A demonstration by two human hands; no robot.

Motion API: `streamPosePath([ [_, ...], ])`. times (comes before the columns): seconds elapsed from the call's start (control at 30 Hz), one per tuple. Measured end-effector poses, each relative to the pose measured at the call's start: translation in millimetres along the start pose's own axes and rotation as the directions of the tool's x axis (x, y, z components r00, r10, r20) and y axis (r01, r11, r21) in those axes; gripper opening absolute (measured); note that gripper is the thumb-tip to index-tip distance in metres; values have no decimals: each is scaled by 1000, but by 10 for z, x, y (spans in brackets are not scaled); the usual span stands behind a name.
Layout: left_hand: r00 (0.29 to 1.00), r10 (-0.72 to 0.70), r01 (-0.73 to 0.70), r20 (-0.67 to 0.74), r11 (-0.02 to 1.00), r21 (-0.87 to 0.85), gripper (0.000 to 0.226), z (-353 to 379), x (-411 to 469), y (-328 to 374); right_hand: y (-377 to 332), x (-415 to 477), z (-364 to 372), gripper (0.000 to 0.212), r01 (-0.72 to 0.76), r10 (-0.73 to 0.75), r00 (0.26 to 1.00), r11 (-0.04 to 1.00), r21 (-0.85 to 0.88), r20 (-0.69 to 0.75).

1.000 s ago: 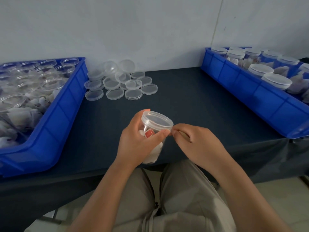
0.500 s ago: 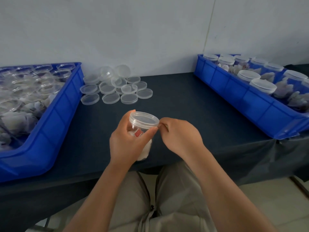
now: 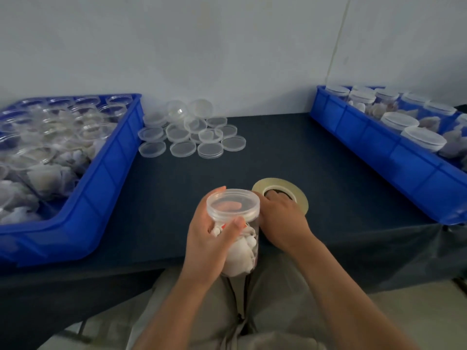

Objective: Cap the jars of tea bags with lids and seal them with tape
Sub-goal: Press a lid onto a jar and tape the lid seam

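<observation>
a person's left hand (image 3: 207,243) grasps a clear jar (image 3: 242,251) of tea bags, thumb and fingers wrapped round it just under its fitted lid (image 3: 232,204), at the table's (image 3: 303,157) 6 o'clock edge. at the jar's 2 o'clock, a roll of tape (image 3: 278,183) lies flat. the right hand (image 3: 283,218) grasps it, fingers curled over its near side into the core. loose lids (image 3: 192,137) sit at 11 o'clock. a blue bin of open jars (image 3: 106,178) sits at 9 o'clock, a blue bin of capped jars (image 3: 394,157) at 2 o'clock.
</observation>
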State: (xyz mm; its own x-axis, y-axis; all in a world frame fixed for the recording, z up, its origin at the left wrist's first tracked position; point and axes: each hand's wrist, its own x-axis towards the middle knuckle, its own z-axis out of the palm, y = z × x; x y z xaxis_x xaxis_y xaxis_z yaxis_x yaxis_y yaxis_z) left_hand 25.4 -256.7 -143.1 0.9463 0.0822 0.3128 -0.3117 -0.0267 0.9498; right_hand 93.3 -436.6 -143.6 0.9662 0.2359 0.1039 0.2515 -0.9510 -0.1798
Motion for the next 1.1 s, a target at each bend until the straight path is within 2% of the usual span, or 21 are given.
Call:
streamPosePath([
  [0.07, 1000, -6, 6, -9, 1000, 7, 69, -17, 12, -5, -24, -30, 59, 39, 13, -15, 999, 999, -44, -35],
  [0.23, 999, -52, 52, -5, 999, 8, 66, -19, 27, -38, 46, -31, 150, 37, 24, -27, 996, 999, -34, -85],
  [0.33, 996, -79, 78, -28, 996, -32, 74, -15, 46, -18, 58, -48, 171, 33, 55, -55, 992, 998, -2, -109],
  [0.47, 995, -99, 97, -25, 993, -72, 74, 2, 59, 23, 61, -34, 126, 33, 52, -50, 998, 997, -54, 37],
  [0.5, 995, -97, 96, -16, 992, -76, 76, 5, 60, 27, 49, -36, 71, 36, 61, -61, 997, 998, 4, 45],
  [0.53, 995, -95, 94, -8, 993, -78, 79, 6, 61, 30, 16, -67, -16, 41, 60, -61, 998, 984, 169, 2],
  [0.57, 996, -93, 93, -1, 993, -77, 83, 7, 60, 38, -35, -124, -123, 47, 65, -35, 996, 914, 399, -83],
  [0.6, 996, -94, 94, 5, 993, -75, 86, 6, 58, 53, -94, -203, -219, 54, 103, 1, 986, 775, 623, -164],
  [0.63, 995, -96, 96, 12, 992, -76, 88, 8, 54, 73, -155, -287, -305, 60, 150, 17, 979, 621, 769, -204],
  [0.7, 993, -114, 118, 37, 988, -96, 88, 19, 44, 126, -263, -434, -439, 67, 167, -30, 985, 422, 891, -170],
  [0.77, 989, -123, 133, 83, 984, -122, 82, 46, 26, 183, -324, -522, -509, 70, 174, -83, 985, 427, 887, -153],
  [0.83, 985, -123, 141, 123, 978, -152, 73, 69, 14, 244, -332, -560, -543, 62, 188, -89, 982, 444, 876, -166],
  [0.9, 980, -127, 156, 155, 969, -191, 69, 61, 13, 299, -309, -580, -547, 52, 196, -115, 979, 358, 913, -165],
  [0.97, 969, -133, 180, 208, 957, -229, 71, 27, 23, 323, -271, -615, -538, 49, 235, -152, 969, 305, 923, -197],
  [1.1, 948, -154, 230, 280, 937, -262, 81, -16, 18, 349, -229, -651, -514, 46, 231, -141, 970, 293, 928, -197],
])
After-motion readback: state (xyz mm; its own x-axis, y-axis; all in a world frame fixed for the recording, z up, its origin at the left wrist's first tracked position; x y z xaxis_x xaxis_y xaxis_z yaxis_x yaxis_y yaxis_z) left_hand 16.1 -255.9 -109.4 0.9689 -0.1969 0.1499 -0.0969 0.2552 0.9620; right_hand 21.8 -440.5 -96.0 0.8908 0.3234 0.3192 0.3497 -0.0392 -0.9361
